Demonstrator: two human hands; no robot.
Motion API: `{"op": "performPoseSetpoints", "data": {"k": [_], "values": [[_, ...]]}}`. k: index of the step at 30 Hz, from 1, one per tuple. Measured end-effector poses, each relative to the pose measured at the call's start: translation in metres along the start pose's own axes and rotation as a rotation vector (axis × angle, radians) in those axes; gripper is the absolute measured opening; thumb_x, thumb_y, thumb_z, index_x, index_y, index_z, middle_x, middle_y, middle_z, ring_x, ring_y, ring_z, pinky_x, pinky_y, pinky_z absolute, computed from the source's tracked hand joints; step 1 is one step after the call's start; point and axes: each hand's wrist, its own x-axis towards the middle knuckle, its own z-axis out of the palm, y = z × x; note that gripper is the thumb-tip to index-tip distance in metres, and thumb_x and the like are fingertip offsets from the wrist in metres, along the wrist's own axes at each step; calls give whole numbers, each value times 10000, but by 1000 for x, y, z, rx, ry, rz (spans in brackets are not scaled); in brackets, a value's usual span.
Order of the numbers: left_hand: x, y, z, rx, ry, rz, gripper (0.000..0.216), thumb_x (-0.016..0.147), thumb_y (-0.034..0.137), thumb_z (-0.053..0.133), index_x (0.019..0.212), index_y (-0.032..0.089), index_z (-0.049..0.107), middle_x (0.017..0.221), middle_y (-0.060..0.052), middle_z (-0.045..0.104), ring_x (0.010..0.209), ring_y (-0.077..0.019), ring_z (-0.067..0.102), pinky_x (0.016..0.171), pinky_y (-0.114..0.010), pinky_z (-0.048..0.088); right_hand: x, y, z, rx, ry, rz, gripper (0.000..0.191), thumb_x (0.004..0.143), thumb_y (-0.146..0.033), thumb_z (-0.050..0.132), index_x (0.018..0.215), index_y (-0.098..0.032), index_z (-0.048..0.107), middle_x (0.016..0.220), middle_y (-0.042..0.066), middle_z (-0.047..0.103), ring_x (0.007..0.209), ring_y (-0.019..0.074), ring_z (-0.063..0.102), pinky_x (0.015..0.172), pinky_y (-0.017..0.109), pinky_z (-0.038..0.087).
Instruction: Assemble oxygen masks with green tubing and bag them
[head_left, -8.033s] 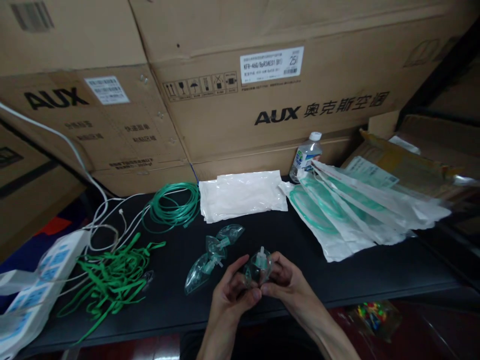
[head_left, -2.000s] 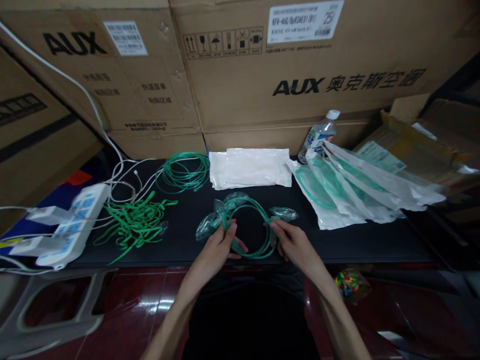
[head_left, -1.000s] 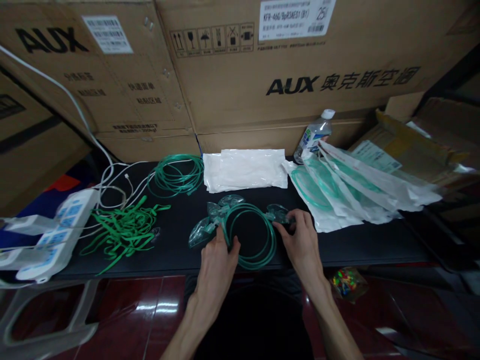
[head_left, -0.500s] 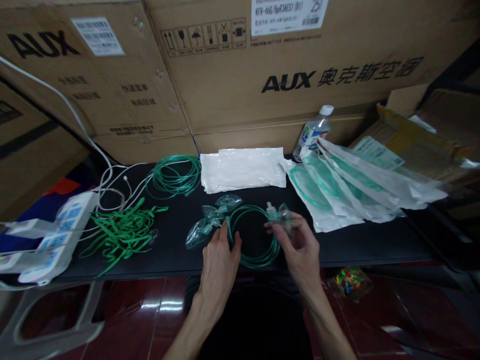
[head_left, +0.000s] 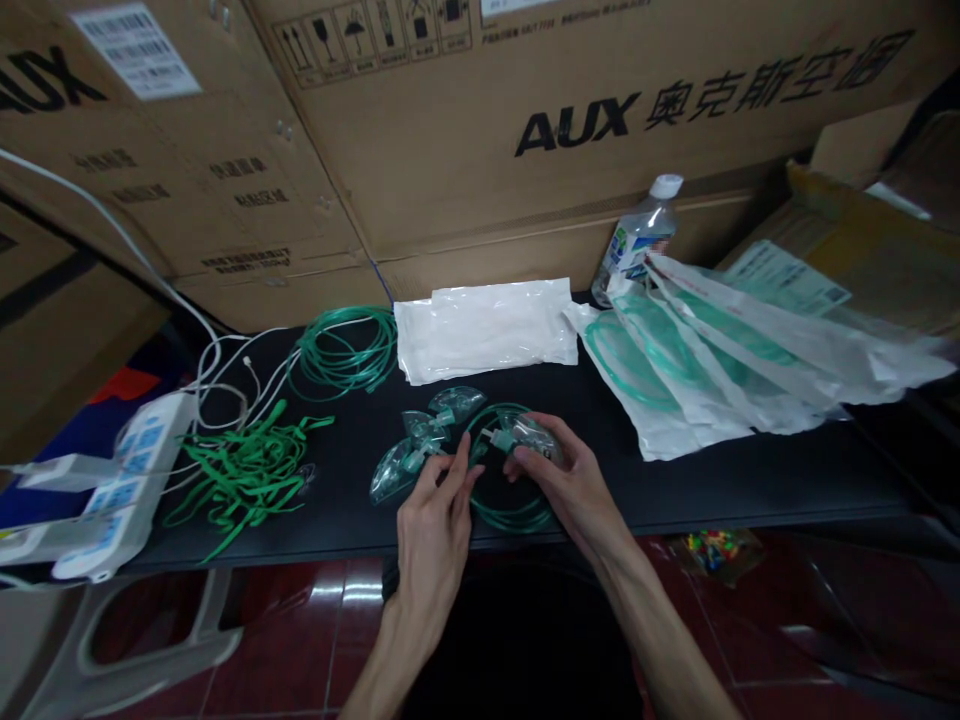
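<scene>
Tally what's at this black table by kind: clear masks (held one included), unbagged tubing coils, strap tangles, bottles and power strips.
Clear masks: 4, one in the right hand
Unbagged tubing coils: 2
Green strap tangle: 1
Bottle: 1
Power strip: 1
Total: 9

And you've got the power strip (head_left: 133, 475) at the table's (head_left: 337, 475) left end, straps (head_left: 247, 465) to its right, a tubing coil (head_left: 346, 352) beyond! Packets (head_left: 487, 330) far centre, pouches (head_left: 675, 370) right, bottle (head_left: 637, 245) behind those, masks (head_left: 394, 470) just past your left hand (head_left: 435, 530).

Glossy clear plastic mask (head_left: 531, 432), smooth plastic tubing (head_left: 514, 519).
</scene>
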Motion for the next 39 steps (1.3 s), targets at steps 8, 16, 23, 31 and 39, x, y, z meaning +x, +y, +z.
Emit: {"op": "performPoseSetpoints", "data": {"k": [8,16,23,31,39], "values": [[3,-5,3,-358,32,-74,383,1016,344,550,1363,241,674,914,-48,694,830,-162,676,770,-245,554,-1,-4,1,43,78,-10,569,736,-291,888,1228,-276,602,782,-41,690,663,136,641,708,282,510],[5,-7,3,-489,6,-190,278,931,380,689,1173,285,788,1011,-40,769,852,-207,718,830,-330,591,-2,2,0,40,88,-62,251,839,-363,800,1023,-244,676,923,19,709,763,162,649,745,319,527],[7,-12,4,-491,-22,-70,245,961,311,671,1177,285,783,1013,-29,754,882,-167,700,801,-267,552,-3,0,0,2,96,-58,291,840,-382,799,1070,-246,681,925,29,729,771,176,668,783,346,552],[8,-11,5,-455,-5,45,243,968,250,662,1179,252,782,953,-31,730,827,-139,685,748,-236,548,-4,3,0,61,131,-94,227,847,-329,808,1036,-240,719,920,28,729,743,156,652,745,315,556],[8,-16,8,-453,-2,130,254,960,206,677,1195,238,770,952,-17,715,812,-102,674,719,-195,533,-3,7,-4,62,86,-69,380,724,-192,908,1062,-240,742,932,6,765,746,119,690,697,222,569]]}}
